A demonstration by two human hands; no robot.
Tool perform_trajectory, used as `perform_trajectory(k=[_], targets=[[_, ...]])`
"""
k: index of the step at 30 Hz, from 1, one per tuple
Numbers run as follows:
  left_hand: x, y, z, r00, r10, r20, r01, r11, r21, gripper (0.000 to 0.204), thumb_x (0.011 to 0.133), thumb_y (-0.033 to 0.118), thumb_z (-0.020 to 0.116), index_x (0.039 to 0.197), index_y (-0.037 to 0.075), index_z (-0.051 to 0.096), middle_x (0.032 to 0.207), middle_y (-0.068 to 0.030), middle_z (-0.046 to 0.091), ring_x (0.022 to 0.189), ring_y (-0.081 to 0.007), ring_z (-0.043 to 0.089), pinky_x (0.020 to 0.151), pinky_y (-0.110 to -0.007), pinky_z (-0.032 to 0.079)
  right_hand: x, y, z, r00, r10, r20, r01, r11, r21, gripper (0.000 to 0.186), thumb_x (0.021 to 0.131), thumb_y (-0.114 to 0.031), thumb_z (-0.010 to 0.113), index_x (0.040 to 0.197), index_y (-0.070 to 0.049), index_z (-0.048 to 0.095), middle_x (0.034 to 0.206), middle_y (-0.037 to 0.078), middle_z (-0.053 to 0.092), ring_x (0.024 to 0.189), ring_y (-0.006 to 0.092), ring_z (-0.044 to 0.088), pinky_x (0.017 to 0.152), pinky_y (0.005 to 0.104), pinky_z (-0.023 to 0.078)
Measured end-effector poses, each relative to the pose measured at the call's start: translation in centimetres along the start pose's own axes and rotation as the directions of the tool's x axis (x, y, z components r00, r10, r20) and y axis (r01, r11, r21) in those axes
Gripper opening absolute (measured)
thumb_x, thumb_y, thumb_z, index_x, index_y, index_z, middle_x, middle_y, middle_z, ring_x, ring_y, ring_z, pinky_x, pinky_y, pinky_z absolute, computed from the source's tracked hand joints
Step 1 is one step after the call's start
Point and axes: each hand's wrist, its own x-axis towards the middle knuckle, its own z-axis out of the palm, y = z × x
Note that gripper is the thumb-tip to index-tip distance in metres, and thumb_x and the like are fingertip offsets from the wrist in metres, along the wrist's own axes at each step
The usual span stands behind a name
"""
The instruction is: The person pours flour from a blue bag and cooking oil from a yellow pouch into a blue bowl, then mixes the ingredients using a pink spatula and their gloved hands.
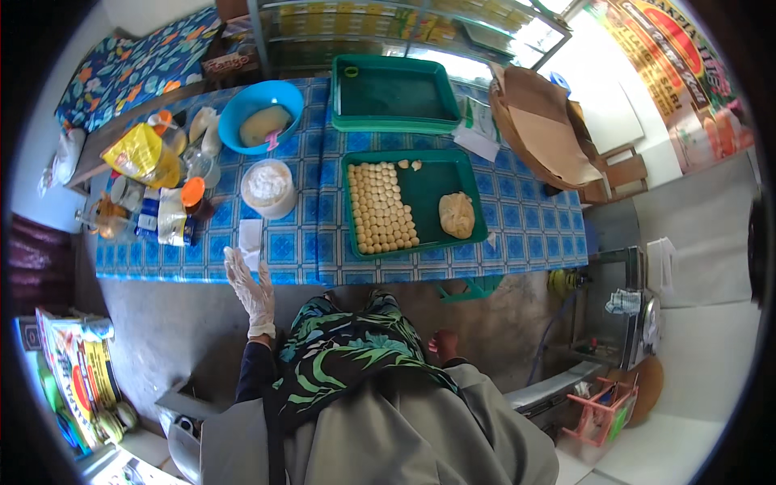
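My left hand (pixel 252 293), in a thin whitish glove, hangs at the table's front edge with its fingers stretched out and nothing in them. Just beyond its fingertips lies a folded white paper (pixel 250 234). Down by my right side is my bare right hand (pixel 443 344), its fingers loosely curled with no object visible in them. In front of me on the table a green tray (pixel 420 182) carries rows of small round dough balls (pixel 380 210) on its left. A larger lump of dough (pixel 457 216) sits on the tray's right.
A blue-checked cloth covers the table (pixel 533 230). Left of the tray stand a white tub of white powder (pixel 268 189), a blue basin (pixel 234 121) and several jars and packages. Behind are stacked green trays (pixel 396 93); at back right, a round woven tray (pixel 537 129). A green stool (pixel 473 289) stands underneath.
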Motion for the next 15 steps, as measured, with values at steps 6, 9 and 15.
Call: perform_trajectory(k=[6,9,15], targets=[[0.1,0.3,2.6,0.984,0.003,0.179,0.019,0.993,-0.117,0.045,0.093,0.023,0.057,0.129,-0.003,0.05,0.133,-0.0221,0.05,0.123,-0.0368,0.047,0.105,-0.044,0.035,-0.1,1.4,-0.5,0.995,-0.097,0.01,0.094,0.98,0.175,0.005,0.084,-0.012,0.053,0.082,-0.008,0.056,0.061,0.007,0.048,0.048,0.0209,0.051,0.042,0.0374,0.044],[0.7,0.4,4.6,0.968,-0.146,0.202,0.229,0.842,-0.489,0.03,0.093,0.023,0.058,0.108,-0.002,0.065,0.104,-0.0175,0.067,0.095,-0.0288,0.064,0.085,-0.038,0.05,1.6,0.7,-3.4,0.809,-0.433,-0.398,0.555,0.785,0.275,0.009,0.082,-0.006,0.053,0.089,-0.005,0.059,0.066,0.009,0.054,0.05,0.0202,0.053,0.041,0.0332,0.04],[1.7,0.8,0.4,0.79,-0.358,0.498,0.563,0.746,-0.355,0.029,0.094,0.024,0.056,0.101,-0.001,0.068,0.075,-0.0103,0.067,0.072,-0.0222,0.065,0.069,-0.033,0.049,-3.5,-13.6,-3.0,0.706,-0.283,-0.649,0.632,0.664,0.398,0.022,0.085,0.0,0.054,0.106,0.003,0.06,0.075,0.011,0.062,0.056,0.0171,0.056,0.043,0.0282,0.04]])
